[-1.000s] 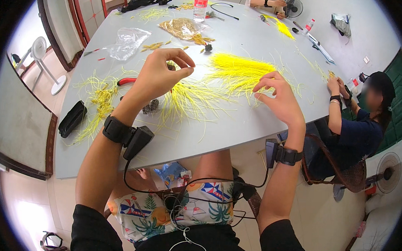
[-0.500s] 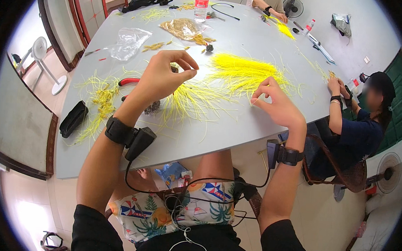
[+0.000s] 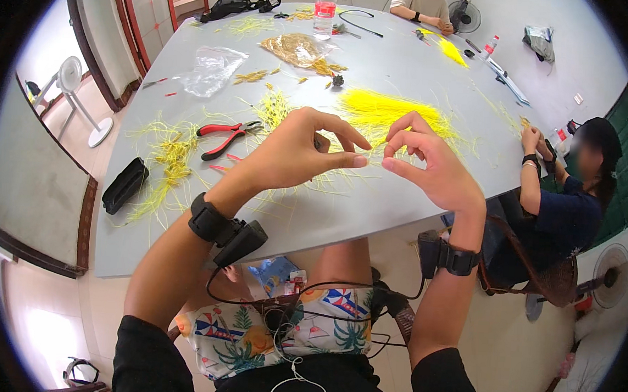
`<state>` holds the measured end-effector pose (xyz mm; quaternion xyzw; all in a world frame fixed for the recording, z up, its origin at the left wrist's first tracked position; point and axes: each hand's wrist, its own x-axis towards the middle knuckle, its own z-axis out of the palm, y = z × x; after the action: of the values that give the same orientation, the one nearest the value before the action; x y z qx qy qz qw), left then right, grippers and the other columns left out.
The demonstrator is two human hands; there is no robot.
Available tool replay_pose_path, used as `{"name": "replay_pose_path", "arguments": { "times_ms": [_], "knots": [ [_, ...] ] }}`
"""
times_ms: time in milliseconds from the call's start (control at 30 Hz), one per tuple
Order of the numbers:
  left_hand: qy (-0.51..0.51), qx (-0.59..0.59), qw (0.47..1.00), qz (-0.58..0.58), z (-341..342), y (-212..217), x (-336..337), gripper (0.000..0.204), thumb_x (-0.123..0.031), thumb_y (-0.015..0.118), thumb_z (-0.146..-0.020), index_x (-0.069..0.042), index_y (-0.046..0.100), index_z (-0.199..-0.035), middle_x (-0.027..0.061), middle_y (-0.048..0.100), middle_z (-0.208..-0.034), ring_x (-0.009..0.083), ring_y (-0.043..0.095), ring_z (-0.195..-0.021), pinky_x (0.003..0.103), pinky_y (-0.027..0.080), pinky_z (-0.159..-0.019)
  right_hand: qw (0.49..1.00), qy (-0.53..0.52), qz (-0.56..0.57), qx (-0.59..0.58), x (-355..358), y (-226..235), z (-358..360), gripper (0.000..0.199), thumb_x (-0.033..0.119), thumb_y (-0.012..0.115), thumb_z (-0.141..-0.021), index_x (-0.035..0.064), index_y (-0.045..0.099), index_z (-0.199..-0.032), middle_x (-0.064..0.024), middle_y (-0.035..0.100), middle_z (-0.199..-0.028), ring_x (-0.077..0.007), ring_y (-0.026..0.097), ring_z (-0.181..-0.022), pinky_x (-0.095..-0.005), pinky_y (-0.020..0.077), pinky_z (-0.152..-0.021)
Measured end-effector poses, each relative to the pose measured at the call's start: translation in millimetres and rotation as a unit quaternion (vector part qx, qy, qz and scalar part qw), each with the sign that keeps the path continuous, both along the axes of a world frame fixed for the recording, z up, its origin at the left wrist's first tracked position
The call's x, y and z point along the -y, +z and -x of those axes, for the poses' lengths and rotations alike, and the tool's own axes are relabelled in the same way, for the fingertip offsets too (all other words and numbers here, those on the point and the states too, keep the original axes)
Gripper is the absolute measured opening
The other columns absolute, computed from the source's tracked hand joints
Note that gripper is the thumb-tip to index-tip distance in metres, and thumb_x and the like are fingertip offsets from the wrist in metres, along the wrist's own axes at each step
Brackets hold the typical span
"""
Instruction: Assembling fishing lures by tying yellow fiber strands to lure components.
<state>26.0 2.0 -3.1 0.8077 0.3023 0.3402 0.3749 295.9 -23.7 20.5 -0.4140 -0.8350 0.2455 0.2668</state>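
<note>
Over the front of the table (image 3: pixel 205 240), my left hand (image 3: pixel 306 149) and my right hand (image 3: pixel 436 167) face each other with a small gap between their fingertips. Each has thumb and index finger drawn together in a pinch; anything between them is too fine to make out. Something dark and small shows inside the curl of my left fingers, partly hidden. Just beyond my right hand lies a thick bundle of bright yellow strands (image 3: pixel 389 109). Paler yellow strands (image 3: pixel 272 109) spread behind and under my left hand. Left of it rest red-handled pliers (image 3: pixel 226 136).
Knotted yellow pieces (image 3: pixel 170 156) and a black open case (image 3: pixel 125 186) lie at the left. Farther back are a clear bag (image 3: pixel 210 70), a bag of tan pieces (image 3: pixel 292 49) and a water bottle (image 3: pixel 324 12). Two people sit at the right and far sides.
My left hand has moved right and lower, bringing its fingertips close to my right hand's. The pliers, earlier mostly behind my left arm, now show. The view has shifted slightly.
</note>
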Motion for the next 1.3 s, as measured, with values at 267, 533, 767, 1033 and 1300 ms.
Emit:
{"name": "replay_pose_path", "arguments": {
  "times_ms": [267, 533, 767, 1033, 1300],
  "knots": [
    [0.043, 0.047, 0.996, 0.063, -2, 3, 3, 0.023, -0.022, 0.077, -0.102, 0.000, 0.077, -0.107, 0.0038, 0.077, -0.095, 0.0026, 0.064, -0.069, 0.022, 0.048, -0.051, 1.000, -0.009, 0.002, -0.017, -3, 0, 3, 0.016, 0.021, 0.077, -0.098, 0.0059, 0.071, -0.099, -0.0030, 0.061, -0.099, -0.0155, 0.055, -0.091, -0.0303, 0.0445, -0.081],
    [0.098, 0.224, 0.965, 0.092, 7, 5, -7, 0.022, -0.024, 0.071, -0.106, -0.002, 0.073, -0.110, 0.0030, 0.072, -0.091, 0.0013, 0.046, -0.055, 0.020, 0.034, -0.047, 0.993, -0.111, 0.026, 0.027, -9, -9, -35, 0.017, 0.021, 0.078, -0.095, 0.0037, 0.075, -0.094, -0.0019, 0.065, -0.077, -0.0133, 0.051, -0.070, -0.0313, 0.0431, -0.064],
    [0.124, 0.308, 0.933, 0.139, 13, 7, -12, 0.023, -0.027, 0.071, -0.106, -0.005, 0.073, -0.110, 0.0005, 0.067, -0.091, 0.0012, 0.040, -0.054, 0.021, 0.025, -0.045, 0.988, -0.131, -0.021, 0.073, -17, -17, -36, 0.017, 0.017, 0.076, -0.095, 0.0016, 0.079, -0.102, -0.0094, 0.075, -0.091, -0.0163, 0.058, -0.073, -0.0324, 0.0504, -0.071],
    [0.198, 0.312, 0.913, 0.172, 15, 6, -16, 0.019, -0.022, 0.072, -0.104, -0.004, 0.074, -0.109, 0.0023, 0.067, -0.090, 0.0013, 0.043, -0.051, 0.020, 0.025, -0.043, 0.985, -0.157, -0.059, -0.049, -25, -21, -27, 0.026, 0.017, 0.069, -0.097, 0.0022, 0.080, -0.116, -0.0102, 0.079, -0.117, -0.0157, 0.061, -0.084, -0.0298, 0.0481, -0.074],
    [0.151, 0.219, 0.946, 0.185, 13, 2, -13, 0.028, -0.020, 0.073, -0.101, -0.004, 0.075, -0.124, 0.0063, 0.072, -0.097, 0.0006, 0.046, -0.051, 0.019, 0.029, -0.043, 0.961, -0.015, -0.006, -0.276, -30, -19, -18, 0.067, 0.046, 0.034, -0.105, 0.0002, 0.073, -0.134, -0.0178, 0.070, -0.142, -0.0186, 0.052, -0.102, -0.0311, 0.0326, -0.083]
  ]
}}
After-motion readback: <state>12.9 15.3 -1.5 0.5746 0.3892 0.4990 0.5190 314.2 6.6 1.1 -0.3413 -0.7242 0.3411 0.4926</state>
